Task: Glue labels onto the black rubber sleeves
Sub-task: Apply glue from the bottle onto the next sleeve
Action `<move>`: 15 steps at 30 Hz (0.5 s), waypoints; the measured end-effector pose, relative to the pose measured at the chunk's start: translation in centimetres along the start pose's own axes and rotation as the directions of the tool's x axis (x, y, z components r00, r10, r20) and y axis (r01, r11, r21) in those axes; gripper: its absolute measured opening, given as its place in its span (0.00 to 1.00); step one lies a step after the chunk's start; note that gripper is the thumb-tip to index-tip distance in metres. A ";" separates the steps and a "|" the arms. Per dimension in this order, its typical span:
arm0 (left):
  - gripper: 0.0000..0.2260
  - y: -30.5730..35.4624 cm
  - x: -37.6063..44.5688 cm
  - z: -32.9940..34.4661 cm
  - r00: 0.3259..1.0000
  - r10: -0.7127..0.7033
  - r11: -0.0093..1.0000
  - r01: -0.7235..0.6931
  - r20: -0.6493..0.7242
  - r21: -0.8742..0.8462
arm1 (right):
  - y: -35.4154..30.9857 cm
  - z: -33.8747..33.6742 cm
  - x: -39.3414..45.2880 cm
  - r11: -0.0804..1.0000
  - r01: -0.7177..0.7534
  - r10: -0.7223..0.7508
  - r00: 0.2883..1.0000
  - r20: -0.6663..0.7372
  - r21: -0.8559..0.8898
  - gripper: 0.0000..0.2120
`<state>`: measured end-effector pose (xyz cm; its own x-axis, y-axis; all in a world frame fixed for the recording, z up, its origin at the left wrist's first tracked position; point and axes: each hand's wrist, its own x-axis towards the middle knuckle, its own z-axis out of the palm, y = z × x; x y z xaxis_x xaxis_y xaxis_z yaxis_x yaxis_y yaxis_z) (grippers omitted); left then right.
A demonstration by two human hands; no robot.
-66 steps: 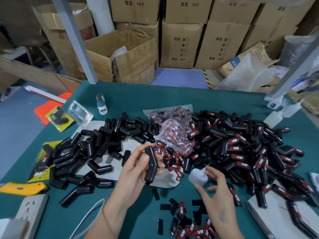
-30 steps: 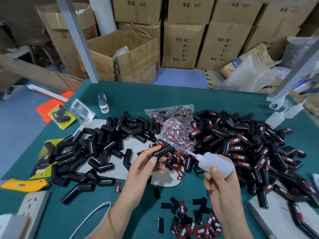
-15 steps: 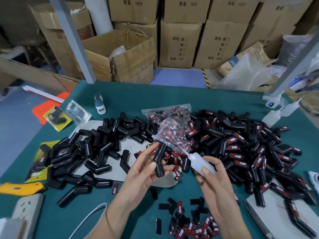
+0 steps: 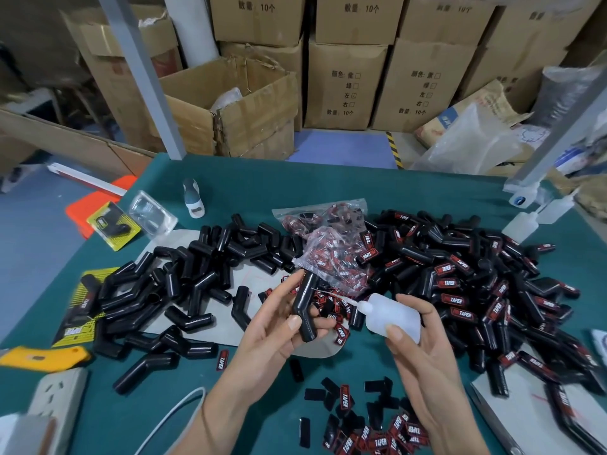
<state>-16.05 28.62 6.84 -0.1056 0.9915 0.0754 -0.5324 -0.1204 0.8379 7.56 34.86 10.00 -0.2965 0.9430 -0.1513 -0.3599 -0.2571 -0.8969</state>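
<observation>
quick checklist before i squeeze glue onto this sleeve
1. Sleeve held firmly: ok. The left hand grips the black bent sleeve off the table.
2. Bottle in hand: ok. The right hand holds the glue bottle.
3. Nozzle aimed at the sleeve: ok. The nozzle points left toward its upper half.
4. Nozzle tip touching the rubber: cannot tell, the tip is too thin to see.
5. Labels within reach: ok. Loose labels lie on the green table below the hands.
6. Left fingers clear of the glue spot: cannot tell.
</observation>
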 end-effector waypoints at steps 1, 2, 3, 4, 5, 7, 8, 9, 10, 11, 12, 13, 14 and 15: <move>0.25 0.0 0.0 0.0 1.000 0.007 1.000 -0.007 0.002 0.004 | 0.0 0.0 0.0 1.000 0.000 0.000 1.000 0.004 -0.002 0.26; 0.25 0.0 0.0 0.0 1.000 0.011 1.000 -0.011 0.001 0.009 | -0.1 0.0 0.0 1.000 -0.001 0.001 1.000 0.010 0.000 0.27; 0.24 0.0 -0.1 0.0 1.000 0.014 1.000 -0.014 -0.001 0.013 | -0.1 -0.1 0.0 1.000 -0.002 0.002 1.000 0.013 0.004 0.27; 0.24 0.0 0.0 0.0 1.000 0.014 1.000 -0.014 -0.003 0.020 | -0.1 -0.2 0.0 1.000 -0.001 0.001 1.000 0.011 0.009 0.28; 0.25 0.0 0.0 -0.1 1.000 0.014 1.000 -0.014 -0.004 0.027 | -0.1 -0.2 0.0 1.000 0.003 -0.003 1.000 0.004 0.011 0.29; 0.25 0.0 0.0 -0.1 1.000 0.013 0.999 -0.013 0.000 0.034 | -0.1 -0.3 0.1 1.000 0.014 -0.014 1.000 -0.015 0.011 0.30; 0.26 0.0 0.0 -0.1 1.000 0.013 0.999 -0.013 0.004 0.033 | -0.1 -0.4 0.2 1.000 0.020 -0.020 1.000 -0.020 0.008 0.30; 0.26 0.0 0.0 -0.1 1.000 0.011 0.999 -0.011 0.007 0.032 | -0.2 -0.4 0.2 1.000 0.025 -0.025 0.999 -0.022 0.003 0.30; 0.26 0.0 0.0 0.0 1.000 0.007 1.000 -0.007 0.010 0.030 | -0.2 -0.5 0.2 1.000 0.029 -0.029 0.999 -0.023 -0.004 0.30; 0.26 -0.1 0.0 0.0 1.000 0.003 1.000 -0.003 0.013 0.029 | -0.1 -0.5 0.2 0.999 0.033 -0.033 0.999 -0.024 -0.012 0.29; 0.26 -0.1 0.0 0.0 1.000 -0.001 1.000 0.000 0.016 0.028 | -0.1 -0.5 0.2 0.999 0.038 -0.039 0.999 -0.022 -0.022 0.29; 0.27 -0.1 0.0 0.1 1.000 -0.003 1.000 0.003 0.018 0.028 | -0.1 -0.4 0.1 0.999 0.043 -0.043 0.999 -0.019 -0.030 0.28; 0.27 0.0 0.0 0.1 1.000 -0.004 1.000 0.003 0.019 0.029 | -0.1 -0.4 0.1 0.998 0.048 -0.049 0.999 -0.015 -0.035 0.27; 0.27 0.1 -0.1 0.1 1.000 -0.004 1.000 0.003 0.022 0.030 | -0.1 -0.2 0.0 0.998 0.055 -0.056 0.998 -0.013 -0.039 0.26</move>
<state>-15.97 28.52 6.94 -0.0855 0.9928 0.0840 -0.5072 -0.1159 0.8540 7.81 34.96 9.99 -0.2650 0.9584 -0.1064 -0.3409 -0.1964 -0.9193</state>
